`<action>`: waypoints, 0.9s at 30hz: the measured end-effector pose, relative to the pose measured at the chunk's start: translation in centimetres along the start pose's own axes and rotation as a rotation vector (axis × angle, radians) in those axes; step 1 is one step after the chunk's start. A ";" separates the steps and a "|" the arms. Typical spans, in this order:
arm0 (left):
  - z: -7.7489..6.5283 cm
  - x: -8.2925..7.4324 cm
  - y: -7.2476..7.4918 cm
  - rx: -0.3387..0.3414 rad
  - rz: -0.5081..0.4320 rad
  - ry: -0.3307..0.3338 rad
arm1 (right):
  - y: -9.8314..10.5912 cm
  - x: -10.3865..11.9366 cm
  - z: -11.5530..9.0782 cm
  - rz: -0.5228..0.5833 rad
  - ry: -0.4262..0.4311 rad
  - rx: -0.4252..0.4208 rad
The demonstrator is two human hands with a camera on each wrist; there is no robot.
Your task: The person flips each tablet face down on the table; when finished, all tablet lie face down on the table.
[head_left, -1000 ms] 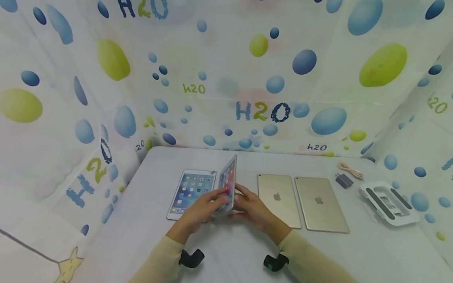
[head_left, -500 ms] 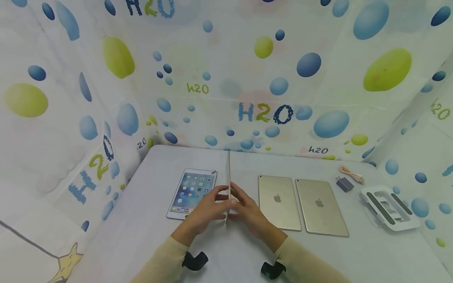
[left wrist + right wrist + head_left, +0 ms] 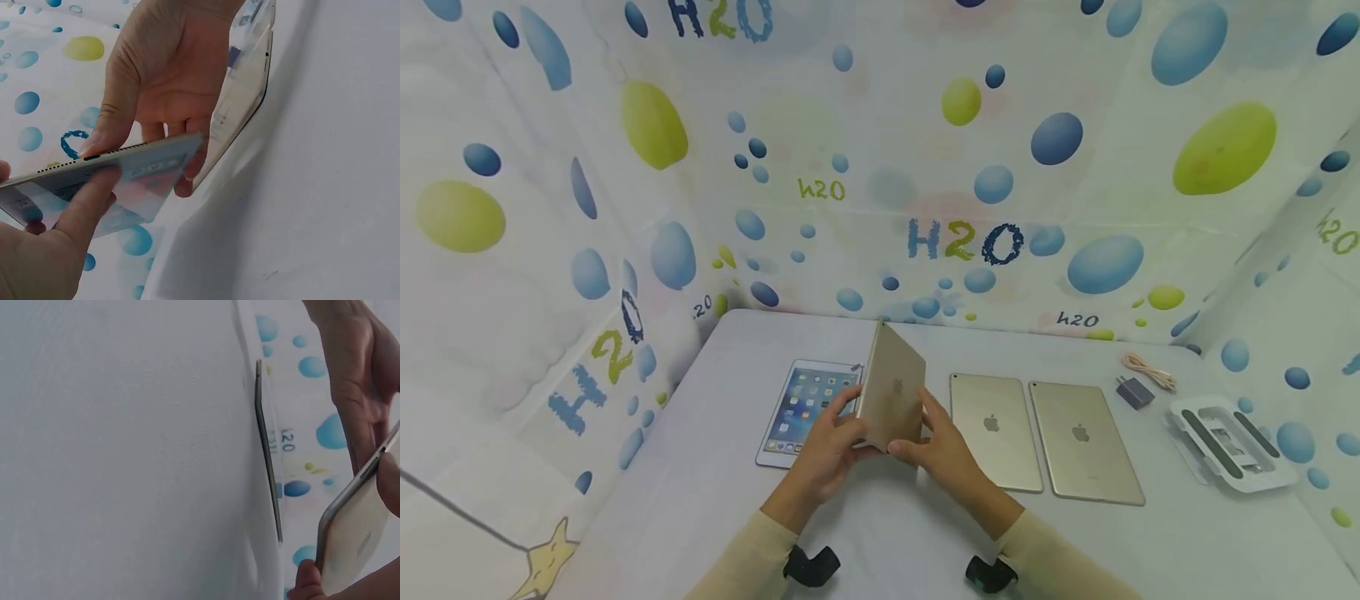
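Note:
A gold-backed tablet (image 3: 898, 387) stands steeply upright over the middle of the table, its back with the apple logo toward the head camera. My left hand (image 3: 823, 450) grips its left and lower edge. On the other side, my right hand (image 3: 947, 450) holds the right edge, thumb near the lower corner. In the left wrist view, the tablet's bottom edge (image 3: 125, 151) shows its port and speaker holes. The right wrist view shows a tablet corner (image 3: 331, 519) between both hands. Partly behind my left hand lies a white-framed tablet (image 3: 790, 417), its screen lit with app icons.
Two gold tablets (image 3: 992, 442) lie face down side by side to the right. Farther right are a dark charger plug (image 3: 1134, 393), a coiled cable (image 3: 1150, 372) and a white plastic tray (image 3: 1187, 408). A patterned curtain (image 3: 865, 125) rises behind the white table (image 3: 700, 517).
The held tablet has turned from screen side, through edge-on, to its gold back. Both hands have shifted their hold along its edges. The things on the table have not moved.

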State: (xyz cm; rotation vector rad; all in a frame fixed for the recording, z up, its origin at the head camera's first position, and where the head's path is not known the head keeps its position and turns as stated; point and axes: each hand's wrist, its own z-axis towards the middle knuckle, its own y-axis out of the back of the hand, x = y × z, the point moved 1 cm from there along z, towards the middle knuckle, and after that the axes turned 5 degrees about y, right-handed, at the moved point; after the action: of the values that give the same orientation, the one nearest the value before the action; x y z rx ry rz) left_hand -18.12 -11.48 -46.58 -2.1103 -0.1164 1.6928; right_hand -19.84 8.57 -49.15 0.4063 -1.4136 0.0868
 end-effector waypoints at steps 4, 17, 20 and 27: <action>0.0 0.2 0.5 0.006 -0.033 0.028 | 0.7 -0.5 -0.1 -0.040 -0.086 -0.033; 0.0 0.8 2.3 -0.186 0.633 0.047 | 1.5 -1.3 -0.3 -0.236 -0.091 -0.034; 0.0 1.3 2.4 -0.208 0.727 0.059 | 1.4 -1.1 -0.3 -0.281 -0.106 -0.042; 0.1 1.9 2.4 -0.231 0.801 0.043 | 1.5 -1.1 0.0 -0.369 -0.110 -0.012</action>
State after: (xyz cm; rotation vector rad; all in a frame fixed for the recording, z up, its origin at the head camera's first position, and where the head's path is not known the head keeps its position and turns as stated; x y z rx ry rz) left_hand -18.21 -12.95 -49.24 -2.5613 0.6628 2.1239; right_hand -20.52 10.16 -49.85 0.6635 -1.4244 -0.2467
